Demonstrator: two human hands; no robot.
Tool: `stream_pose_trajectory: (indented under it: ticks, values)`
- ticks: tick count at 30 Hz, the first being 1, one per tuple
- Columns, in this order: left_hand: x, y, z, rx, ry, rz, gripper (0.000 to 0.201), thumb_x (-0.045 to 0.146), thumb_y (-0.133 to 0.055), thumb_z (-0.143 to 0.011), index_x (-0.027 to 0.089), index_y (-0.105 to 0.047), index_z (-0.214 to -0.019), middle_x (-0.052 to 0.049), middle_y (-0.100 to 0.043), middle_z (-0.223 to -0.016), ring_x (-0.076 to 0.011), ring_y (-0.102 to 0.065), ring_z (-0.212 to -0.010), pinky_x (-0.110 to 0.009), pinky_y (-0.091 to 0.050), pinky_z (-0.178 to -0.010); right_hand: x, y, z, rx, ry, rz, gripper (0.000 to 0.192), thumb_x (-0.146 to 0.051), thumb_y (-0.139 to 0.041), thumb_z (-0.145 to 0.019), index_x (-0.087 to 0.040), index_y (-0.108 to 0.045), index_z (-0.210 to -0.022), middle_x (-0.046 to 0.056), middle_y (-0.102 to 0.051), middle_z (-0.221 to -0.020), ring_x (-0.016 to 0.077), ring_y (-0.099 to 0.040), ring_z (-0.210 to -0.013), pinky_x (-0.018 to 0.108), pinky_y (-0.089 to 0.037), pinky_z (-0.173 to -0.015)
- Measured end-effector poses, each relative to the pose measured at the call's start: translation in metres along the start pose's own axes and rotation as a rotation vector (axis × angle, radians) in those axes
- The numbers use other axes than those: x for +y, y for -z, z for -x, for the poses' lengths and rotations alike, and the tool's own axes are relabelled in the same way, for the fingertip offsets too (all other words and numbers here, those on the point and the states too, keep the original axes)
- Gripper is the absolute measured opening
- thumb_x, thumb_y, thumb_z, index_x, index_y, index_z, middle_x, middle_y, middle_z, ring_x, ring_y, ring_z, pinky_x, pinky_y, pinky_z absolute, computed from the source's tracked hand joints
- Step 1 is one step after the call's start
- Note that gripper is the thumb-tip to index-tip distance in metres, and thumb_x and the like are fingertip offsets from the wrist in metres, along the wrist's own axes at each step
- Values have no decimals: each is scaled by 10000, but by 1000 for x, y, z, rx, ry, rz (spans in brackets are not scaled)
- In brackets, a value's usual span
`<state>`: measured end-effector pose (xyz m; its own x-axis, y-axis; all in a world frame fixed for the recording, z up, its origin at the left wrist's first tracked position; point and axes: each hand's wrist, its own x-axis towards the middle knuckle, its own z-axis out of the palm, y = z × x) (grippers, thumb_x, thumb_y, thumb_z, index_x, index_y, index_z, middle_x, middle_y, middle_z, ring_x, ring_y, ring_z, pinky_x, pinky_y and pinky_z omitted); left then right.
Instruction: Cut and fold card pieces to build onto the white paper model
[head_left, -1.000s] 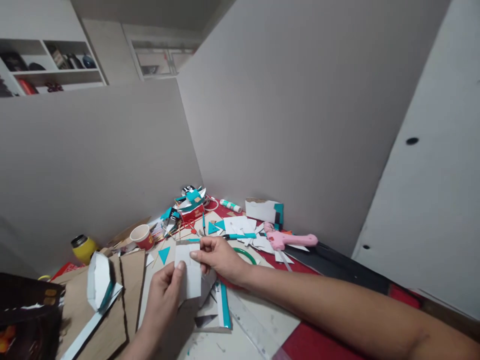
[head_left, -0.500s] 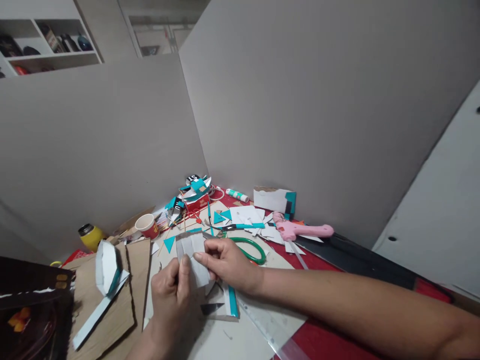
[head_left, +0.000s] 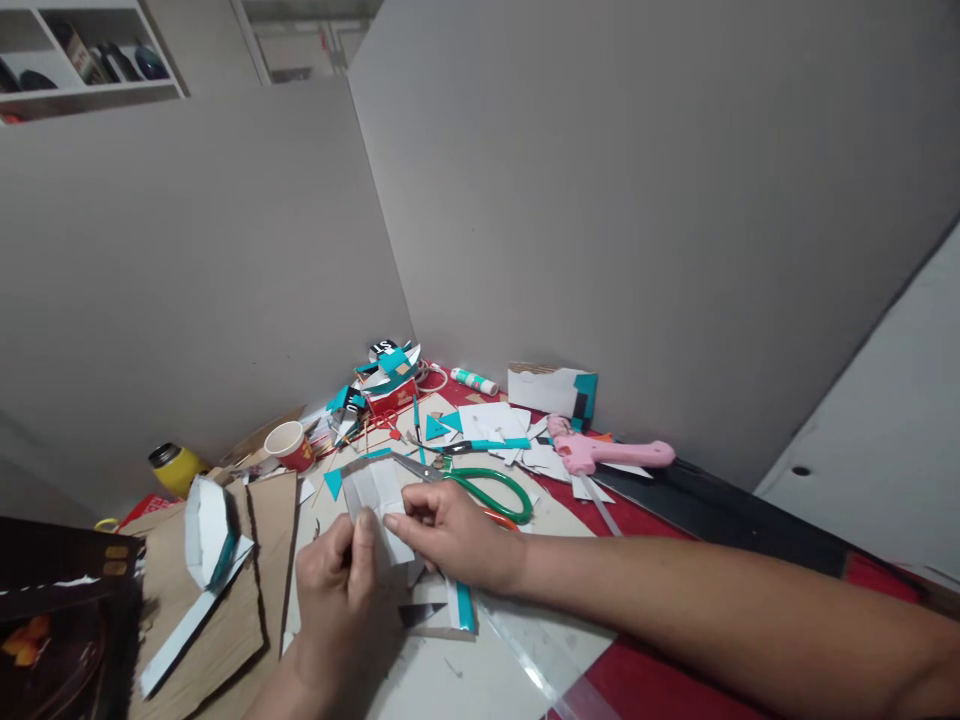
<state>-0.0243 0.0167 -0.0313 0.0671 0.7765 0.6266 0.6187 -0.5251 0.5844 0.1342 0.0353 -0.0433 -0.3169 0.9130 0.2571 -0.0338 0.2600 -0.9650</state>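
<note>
White card piece [head_left: 379, 500], creased into narrow panels, pinched between both hands just above the cluttered counter [head_left: 652, 690], near its front centre. Left hand [head_left: 334, 590] clenched on the lower edge, thumb pressed flat on the face, apparently to steady the folds. Right hand [head_left: 450, 530] gripping the right edge between thumb and fingertips, forearm stretched in from the right; likely set so for bending along a crease. Card matte, stiff, rectangular, with parallel score lines visible.

Just beyond the card: green-handled scissors [head_left: 480, 485], blades open, lying flat within reach of the right hand. Below the hands: a white strip with a teal edge [head_left: 461, 605] and a clear plastic ruler [head_left: 525, 650], lying partly on red counter covering. To the left: torn brown cardboard sheets [head_left: 247, 590], fibrous at the edges, bearing a folded white-and-teal paper form [head_left: 206, 530]. Farther left: a dark glossy box [head_left: 60, 620], partly out of frame.

Behind: small teal triangles [head_left: 436, 428] among white offcuts; a red-and-white paper cup [head_left: 289, 445], upright; a yellow bottle [head_left: 176, 467] with a dark cap; a white glue stick [head_left: 474, 381] lying on its side; a pink glue gun [head_left: 607, 455] resting flat; a low white-and-teal card box [head_left: 551, 392] against the plain grey partition [head_left: 600, 200].
</note>
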Motion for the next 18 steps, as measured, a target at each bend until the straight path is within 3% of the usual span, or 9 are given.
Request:
stream_pose_trajectory:
  ticks: [2, 4, 7, 9, 11, 14, 18]
  values:
    - [0, 1, 0, 2, 2, 3, 344, 273, -589, -791, 177, -489, -476, 57, -331, -454, -78, -317, -428, -207, -284, -470, 0, -1, 1, 17, 36, 24, 317, -323, -571, -805, -207, -384, -578, -94, -379, -429, 64, -424, -367, 170, -291, -358]
    - [-1, 2, -3, -62, 148, 140, 319, 332, -595, -802, 170, -563, -529, 35, -434, -488, -94, -397, -470, -195, -331, -482, 1, -1, 1, 6, 32, -7, 316, -343, -561, -814, -207, -387, -588, -94, -377, -439, 64, -422, -365, 170, -286, -350]
    - [-2, 2, -7, -212, 429, 451, 316, 447, -599, -806, 146, -692, -778, -20, -613, -622, -132, -506, -542, -206, -408, -493, 0, 0, 0, -24, -8, -77, 318, -397, -561, -815, -207, -400, -618, -100, -379, -449, 66, -429, -352, 165, -283, -332]
    - [-2, 1, -8, -280, 516, 562, 367, 477, -600, -806, 140, -702, -910, -37, -653, -667, -138, -524, -537, -215, -420, -484, -1, 2, -1, -50, -35, -94, 325, -418, -566, -812, -207, -404, -626, -106, -377, -435, 65, -424, -342, 160, -287, -328]
    - [0, 0, -7, -291, 491, 545, 361, 468, -580, -825, 144, -701, -927, -36, -657, -673, -137, -524, -535, -220, -424, -495, 0, 3, -2, -62, -52, -88, 336, -425, -566, -813, -206, -397, -621, -107, -375, -425, 64, -423, -342, 155, -286, -330]
    - [3, 0, -3, -208, 290, 350, 298, 402, -559, -844, 146, -696, -778, -14, -609, -619, -125, -491, -535, -214, -399, -512, 2, 3, -2, -43, -43, -49, 361, -427, -563, -816, -211, -363, -606, -105, -359, -424, 65, -424, -350, 154, -268, -336]
    - [5, 1, 0, -56, 43, 105, 317, 291, -596, -803, 152, -571, -519, 45, -409, -466, -77, -352, -449, -206, -299, -477, 4, 2, 1, -1, 28, 10, 356, -408, -556, -824, -210, -367, -597, -94, -356, -455, 66, -418, -374, 170, -275, -355]
